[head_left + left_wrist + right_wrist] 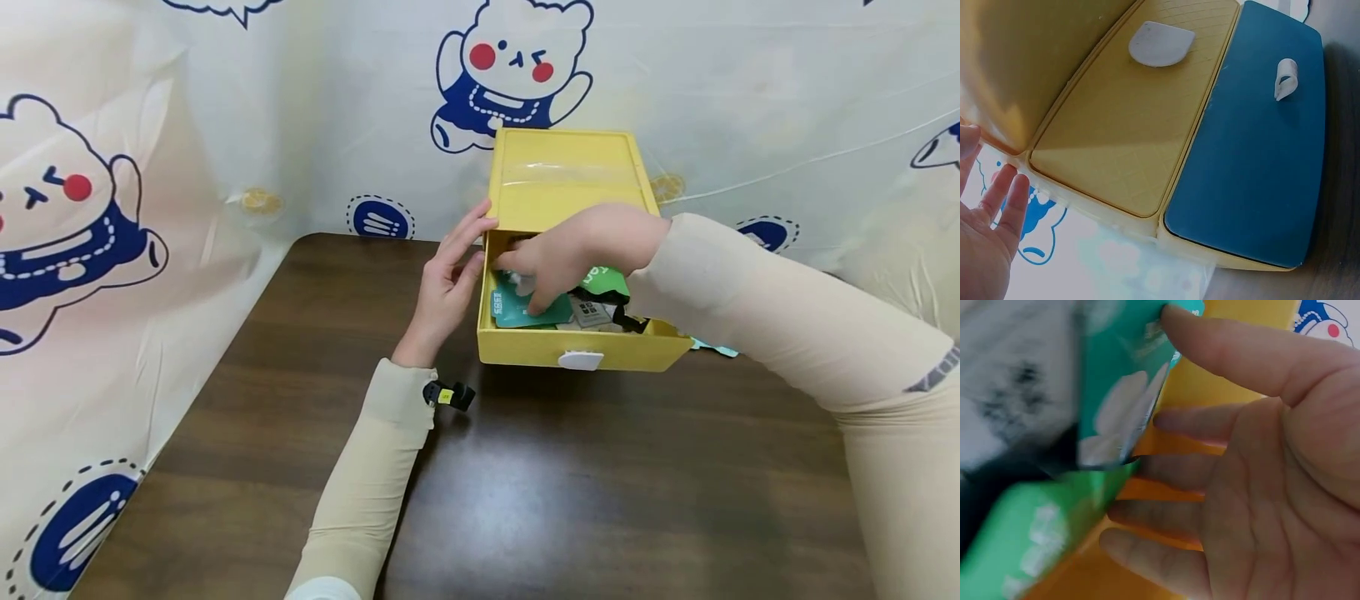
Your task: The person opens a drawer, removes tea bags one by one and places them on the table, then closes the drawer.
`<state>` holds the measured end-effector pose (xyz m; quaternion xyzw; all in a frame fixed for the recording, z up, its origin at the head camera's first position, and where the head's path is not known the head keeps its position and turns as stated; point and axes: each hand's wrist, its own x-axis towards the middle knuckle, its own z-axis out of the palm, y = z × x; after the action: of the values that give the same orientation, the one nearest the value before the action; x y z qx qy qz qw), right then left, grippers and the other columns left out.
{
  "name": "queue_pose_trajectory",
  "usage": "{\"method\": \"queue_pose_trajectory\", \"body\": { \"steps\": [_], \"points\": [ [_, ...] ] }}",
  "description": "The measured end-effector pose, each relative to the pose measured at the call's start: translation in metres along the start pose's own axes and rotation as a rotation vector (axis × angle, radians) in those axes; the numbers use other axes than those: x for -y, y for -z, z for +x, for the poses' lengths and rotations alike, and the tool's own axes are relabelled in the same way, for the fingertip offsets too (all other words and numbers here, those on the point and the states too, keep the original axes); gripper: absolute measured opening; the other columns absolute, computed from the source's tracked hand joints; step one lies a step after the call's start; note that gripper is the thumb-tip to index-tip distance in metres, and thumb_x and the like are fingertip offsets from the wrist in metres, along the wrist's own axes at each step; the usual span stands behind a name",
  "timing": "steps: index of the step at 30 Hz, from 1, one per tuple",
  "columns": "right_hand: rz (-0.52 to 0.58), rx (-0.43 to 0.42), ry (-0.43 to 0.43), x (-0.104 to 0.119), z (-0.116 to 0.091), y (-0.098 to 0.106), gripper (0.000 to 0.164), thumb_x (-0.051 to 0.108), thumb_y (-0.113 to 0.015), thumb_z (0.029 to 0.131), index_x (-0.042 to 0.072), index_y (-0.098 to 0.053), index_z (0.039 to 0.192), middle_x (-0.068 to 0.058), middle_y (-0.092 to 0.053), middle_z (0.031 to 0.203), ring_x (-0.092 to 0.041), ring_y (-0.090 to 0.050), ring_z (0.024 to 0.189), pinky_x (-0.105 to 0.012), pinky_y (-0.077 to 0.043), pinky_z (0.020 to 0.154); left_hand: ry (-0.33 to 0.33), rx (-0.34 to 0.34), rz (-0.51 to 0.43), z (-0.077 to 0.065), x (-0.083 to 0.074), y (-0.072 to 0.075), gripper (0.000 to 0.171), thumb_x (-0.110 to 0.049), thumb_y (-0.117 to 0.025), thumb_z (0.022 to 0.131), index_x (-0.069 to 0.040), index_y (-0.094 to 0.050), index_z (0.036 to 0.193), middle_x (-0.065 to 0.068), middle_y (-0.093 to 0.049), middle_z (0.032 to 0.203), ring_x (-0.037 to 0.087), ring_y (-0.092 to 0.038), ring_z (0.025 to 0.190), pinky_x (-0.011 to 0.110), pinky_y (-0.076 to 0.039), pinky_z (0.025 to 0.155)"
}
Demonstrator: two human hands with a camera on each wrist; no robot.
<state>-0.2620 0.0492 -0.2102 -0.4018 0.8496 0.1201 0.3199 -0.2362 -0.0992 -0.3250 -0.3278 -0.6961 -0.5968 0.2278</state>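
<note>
A pulled-out yellow drawer (517, 346) holds several packets, among them a teal packet (516, 310) and a green packet (607, 285) with black edges. My right hand (573, 250) reaches down into it from above. In the right wrist view its fingers are spread and nearly straight beside the teal packet (1119, 362), the thumb at that packet's edge; the fingertips lie partly behind the packets. With fingers extended, my left hand (447, 287) touches the left side of the drawer unit. In the left wrist view, that hand (988, 231) is only partly visible.
The yellow unit top (573, 167) stands against a patterned sheet (750, 100). Below are a yellow drawer front (1122, 131) with a white handle and a blue drawer front (1247, 156) with a curled tab. Brown tabletop (525, 500) extends in front.
</note>
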Motion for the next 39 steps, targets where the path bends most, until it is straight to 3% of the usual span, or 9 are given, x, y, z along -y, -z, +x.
{"method": "queue_pose_trajectory", "body": {
  "steps": [4, 8, 13, 21, 30, 34, 39],
  "points": [
    [0.027, -0.030, -0.043, -0.005, 0.003, -0.007, 0.089, 0.040, -0.062, 0.085, 0.012, -0.005, 0.147, -0.010, -0.012, 0.148, -0.023, -0.017, 0.124, -0.042, -0.022, 0.107, 0.005, 0.008, 0.004, 0.001, -0.001, -0.001, 0.035, 0.010, -0.045, 0.090, 0.008, -0.047, 0.125, 0.022, -0.035, 0.141, 0.021, -0.031, 0.128, 0.037, -0.046, 0.091],
    [0.056, -0.036, -0.107, -0.008, 0.004, -0.011, 0.095, 0.050, -0.060, 0.083, 0.014, -0.001, 0.148, -0.013, -0.002, 0.150, -0.025, -0.012, 0.126, -0.045, -0.020, 0.107, 0.004, 0.005, 0.008, 0.000, -0.001, -0.002, 0.035, 0.011, -0.044, 0.090, 0.008, -0.046, 0.125, 0.022, -0.035, 0.141, 0.022, -0.031, 0.127, 0.044, -0.047, 0.089],
    [0.063, -0.034, -0.077, -0.012, -0.002, -0.014, 0.090, 0.052, -0.053, 0.087, 0.015, 0.002, 0.148, -0.011, 0.000, 0.151, -0.022, -0.010, 0.128, -0.044, -0.021, 0.107, 0.013, 0.004, -0.012, -0.001, -0.001, -0.002, 0.035, 0.012, -0.044, 0.090, 0.009, -0.045, 0.124, 0.022, -0.034, 0.141, 0.020, -0.030, 0.128, 0.052, -0.045, 0.088],
    [0.080, -0.049, -0.003, -0.016, -0.009, -0.018, 0.071, 0.029, -0.051, 0.094, 0.016, -0.007, 0.148, -0.007, -0.006, 0.152, -0.020, -0.016, 0.128, -0.045, -0.018, 0.109, 0.005, -0.001, 0.002, -0.001, -0.002, -0.003, 0.035, 0.012, -0.044, 0.089, 0.009, -0.047, 0.124, 0.022, -0.035, 0.141, 0.021, -0.031, 0.128, 0.042, -0.045, 0.091],
    [0.090, -0.105, 0.053, -0.018, -0.015, -0.021, 0.070, 0.025, -0.059, 0.089, 0.018, -0.020, 0.147, -0.005, -0.021, 0.148, -0.020, -0.026, 0.122, -0.044, -0.025, 0.107, 0.007, -0.004, -0.015, -0.001, -0.002, -0.002, 0.033, 0.009, -0.045, 0.091, 0.009, -0.046, 0.124, 0.022, -0.035, 0.141, 0.020, -0.031, 0.128, 0.057, -0.043, 0.087],
    [0.107, -0.117, 0.044, -0.016, -0.020, -0.021, 0.072, 0.025, -0.064, 0.086, 0.022, -0.023, 0.146, -0.002, -0.028, 0.144, -0.020, -0.031, 0.118, -0.042, -0.030, 0.104, 0.019, -0.008, 0.001, 0.000, -0.003, -0.001, 0.034, 0.011, -0.045, 0.090, 0.008, -0.046, 0.124, 0.021, -0.035, 0.141, 0.018, -0.030, 0.128, 0.052, -0.044, 0.090],
    [0.158, -0.103, -0.044, -0.015, -0.023, -0.024, 0.081, 0.029, -0.068, 0.083, 0.027, -0.018, 0.147, -0.003, -0.026, 0.142, -0.022, -0.029, 0.117, -0.044, -0.032, 0.101, 0.021, -0.004, -0.009, -0.001, -0.002, -0.001, 0.035, 0.012, -0.044, 0.090, 0.009, -0.046, 0.124, 0.022, -0.034, 0.141, 0.019, -0.030, 0.128, 0.048, -0.044, 0.091]
  ]
}}
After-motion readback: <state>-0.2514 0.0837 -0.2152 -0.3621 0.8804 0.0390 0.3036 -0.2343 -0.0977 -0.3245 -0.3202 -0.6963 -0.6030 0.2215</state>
